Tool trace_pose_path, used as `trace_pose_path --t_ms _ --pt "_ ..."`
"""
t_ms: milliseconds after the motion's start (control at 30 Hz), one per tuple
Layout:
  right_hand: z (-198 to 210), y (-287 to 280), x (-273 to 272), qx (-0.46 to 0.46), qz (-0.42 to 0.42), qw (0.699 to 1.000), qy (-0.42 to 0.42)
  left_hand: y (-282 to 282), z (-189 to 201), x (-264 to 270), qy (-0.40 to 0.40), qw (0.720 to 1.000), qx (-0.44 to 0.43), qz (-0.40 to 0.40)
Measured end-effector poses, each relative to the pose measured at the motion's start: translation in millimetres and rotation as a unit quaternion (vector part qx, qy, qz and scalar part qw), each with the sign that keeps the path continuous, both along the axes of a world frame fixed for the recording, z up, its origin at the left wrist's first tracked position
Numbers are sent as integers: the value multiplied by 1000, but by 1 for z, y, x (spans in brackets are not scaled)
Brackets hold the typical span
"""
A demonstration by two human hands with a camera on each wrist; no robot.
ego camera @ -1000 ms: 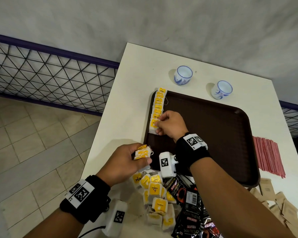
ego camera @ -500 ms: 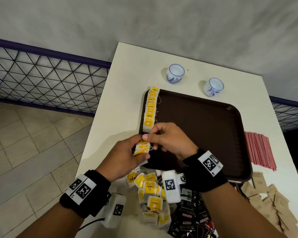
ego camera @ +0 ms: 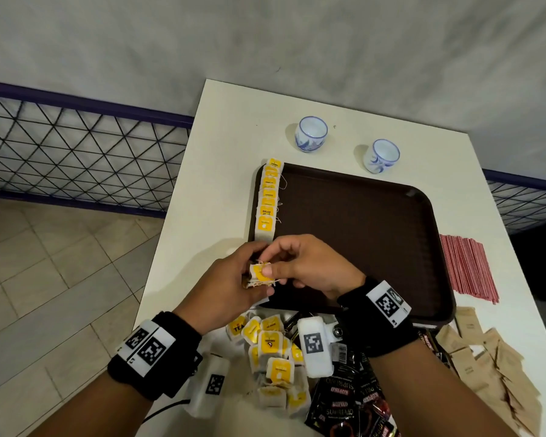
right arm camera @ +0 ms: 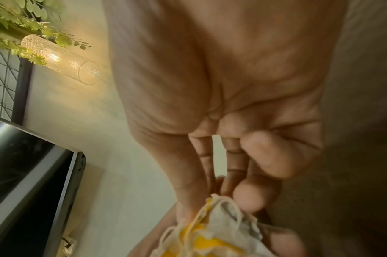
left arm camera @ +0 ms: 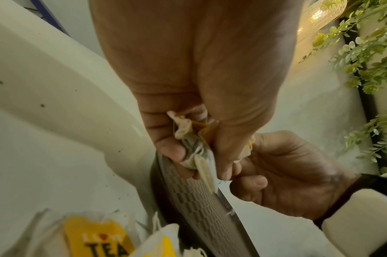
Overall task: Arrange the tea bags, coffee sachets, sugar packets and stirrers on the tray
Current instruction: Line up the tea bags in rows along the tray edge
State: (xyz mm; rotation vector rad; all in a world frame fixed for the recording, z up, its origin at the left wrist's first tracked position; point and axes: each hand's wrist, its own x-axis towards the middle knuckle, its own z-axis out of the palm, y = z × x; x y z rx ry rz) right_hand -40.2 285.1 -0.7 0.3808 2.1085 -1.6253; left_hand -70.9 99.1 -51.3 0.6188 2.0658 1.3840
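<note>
Task was early stage. One row of tea bags point(ego camera: 268, 197) lay along the left edge of the tray point(ego camera: 360, 234); rest of tray bare. Left hand point(ego camera: 224, 291) clenched round a small stack of tea bags point(ego camera: 260, 275) over the tray's near-left corner. Right hand point(ego camera: 309, 266) pinched the top bag w/ thumb + fingertips, prob. next for the row. Still off tray: loose tea bag pile point(ego camera: 271, 351) near edge, coffee sachets point(ego camera: 344, 402), sugar packets point(ego camera: 492, 367) near right, stirrers point(ego camera: 467, 266) right of tray.
</note>
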Motion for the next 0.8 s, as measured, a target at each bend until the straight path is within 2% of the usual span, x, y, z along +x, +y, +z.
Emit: trace_pose_path --t_ms 100,267,333,533,800 --pt "2 2 0 -7 -1 1000 26 -1 1 0 -7 1000 8 -1" --pt "4 2 -3 4 83 996 26 -2 2 -1 8 1000 7 -6" --pt "2 0 -4 8 89 995 34 -2 4 -1 8 1000 6 -3" --pt "1 1 -5 59 42 995 70 -3 2 -4 -15 1000 -14 -7" --pt "12 7 -8 32 -20 995 87 -6 -3 -7 -73 997 15 15"
